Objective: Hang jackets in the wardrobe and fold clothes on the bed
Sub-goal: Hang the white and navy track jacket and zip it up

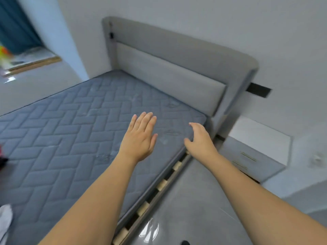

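Observation:
A bare blue-grey quilted mattress [70, 131] lies on a grey bed with a padded headboard [169, 75]. My left hand [139, 137] hovers flat over the mattress near its right side, fingers straight and together, holding nothing. My right hand [199, 138] is over the mattress's right edge near the head end, fingers loosely curved, empty. A bit of red and black clothing [2, 154] shows at the far left edge, and a white garment [5, 220] lies at the lower left corner. No jacket or wardrobe is in view.
Wooden slats [162, 184] show in the gap along the mattress's right side. A grey bedside cabinet [254, 156] with a white top stands right of the headboard. Glossy grey floor [191, 209] lies beside the bed. A teal curtain [16, 23] hangs at the far left.

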